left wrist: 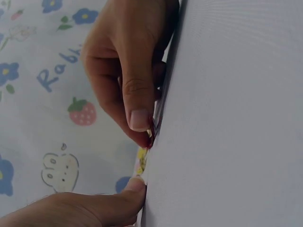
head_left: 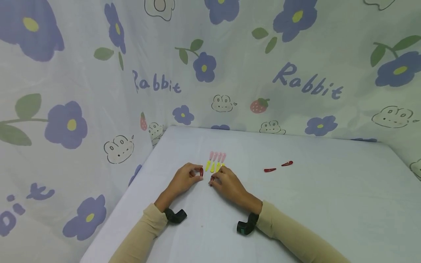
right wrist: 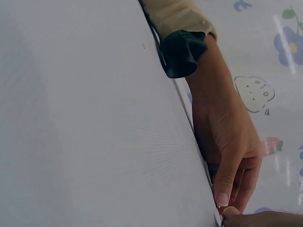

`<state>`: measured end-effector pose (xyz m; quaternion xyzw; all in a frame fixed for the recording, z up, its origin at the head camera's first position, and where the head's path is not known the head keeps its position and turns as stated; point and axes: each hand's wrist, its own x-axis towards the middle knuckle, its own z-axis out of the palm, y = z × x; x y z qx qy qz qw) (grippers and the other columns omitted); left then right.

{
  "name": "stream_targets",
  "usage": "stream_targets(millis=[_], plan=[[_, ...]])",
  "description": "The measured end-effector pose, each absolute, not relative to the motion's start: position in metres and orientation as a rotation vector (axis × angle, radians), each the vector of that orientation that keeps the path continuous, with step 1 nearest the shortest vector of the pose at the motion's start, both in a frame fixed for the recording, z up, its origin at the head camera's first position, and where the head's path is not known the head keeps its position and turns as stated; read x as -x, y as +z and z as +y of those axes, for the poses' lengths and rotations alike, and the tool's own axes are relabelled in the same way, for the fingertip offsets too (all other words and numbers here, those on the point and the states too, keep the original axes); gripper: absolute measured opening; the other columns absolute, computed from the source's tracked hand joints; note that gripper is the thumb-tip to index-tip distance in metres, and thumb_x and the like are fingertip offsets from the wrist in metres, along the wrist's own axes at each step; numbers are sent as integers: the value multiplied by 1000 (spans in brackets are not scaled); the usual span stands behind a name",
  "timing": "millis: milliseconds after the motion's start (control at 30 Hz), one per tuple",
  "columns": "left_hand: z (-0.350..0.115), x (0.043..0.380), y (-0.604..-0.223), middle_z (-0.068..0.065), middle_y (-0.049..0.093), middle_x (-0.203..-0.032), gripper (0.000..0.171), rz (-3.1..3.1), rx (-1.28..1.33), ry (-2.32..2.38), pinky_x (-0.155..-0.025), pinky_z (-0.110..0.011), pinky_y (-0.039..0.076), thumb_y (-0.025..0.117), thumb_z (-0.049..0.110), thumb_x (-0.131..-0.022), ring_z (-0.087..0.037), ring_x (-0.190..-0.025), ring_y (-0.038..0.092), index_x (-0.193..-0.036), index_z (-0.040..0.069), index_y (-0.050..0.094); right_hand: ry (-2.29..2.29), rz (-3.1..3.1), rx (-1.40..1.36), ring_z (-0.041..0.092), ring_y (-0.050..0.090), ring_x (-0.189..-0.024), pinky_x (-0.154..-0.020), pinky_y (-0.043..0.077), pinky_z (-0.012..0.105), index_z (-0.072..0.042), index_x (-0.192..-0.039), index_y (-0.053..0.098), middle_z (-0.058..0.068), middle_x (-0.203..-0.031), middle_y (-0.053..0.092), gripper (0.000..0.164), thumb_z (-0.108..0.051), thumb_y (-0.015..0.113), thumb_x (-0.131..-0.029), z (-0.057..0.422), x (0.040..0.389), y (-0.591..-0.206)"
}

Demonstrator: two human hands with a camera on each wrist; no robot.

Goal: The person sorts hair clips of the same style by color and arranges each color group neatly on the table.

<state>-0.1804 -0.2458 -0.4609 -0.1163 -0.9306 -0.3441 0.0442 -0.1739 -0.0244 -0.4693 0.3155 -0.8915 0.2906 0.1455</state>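
Observation:
My left hand (head_left: pixel 185 178) pinches a dark red snap hair clip (head_left: pixel 201 172) between thumb and fingertips, close over the white table. A second dark red hair clip (head_left: pixel 212 178) is pinched by my right hand (head_left: pixel 229 184), just to the right of the first. Directly beyond the hands lies a row of several yellow hair clips (head_left: pixel 212 167), its right end partly covered by my right fingers. Behind it runs a row of several pale pink hair clips (head_left: pixel 215 156). In the left wrist view, the right hand's red clip (left wrist: pixel 151 133) shows at its fingertips.
Two more red hair clips, one nearer (head_left: pixel 270 170) and one farther (head_left: pixel 287 163), lie apart on the table (head_left: pixel 315 204) to the right. A cloth printed with flowers and rabbits (head_left: pixel 243 65) hangs behind and left of the table. Each wrist wears a black camera mount (head_left: pixel 247 224).

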Motion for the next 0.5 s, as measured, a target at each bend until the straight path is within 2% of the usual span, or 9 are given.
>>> stream_targets(millis=[267,500], plan=[[-239,175,-456,-7,58,-119,44,-2898,432,-1088,-81,-31,48,78,20,-88,-15,-97,56,-130,15,68,826,-2618,-895,10,47,-79,-68,42,21,-5,-105,77,1,-94,57,30,-29,78,-87,-20,172,-469],[-241,173,-455,-4,66,-109,45,-2875,414,-1057,-81,-33,50,79,16,-86,-15,-93,60,-130,14,68,848,-2639,-927,10,46,-83,-70,42,21,-5,-114,74,0,-97,55,38,-32,76,-89,-22,173,-471]])
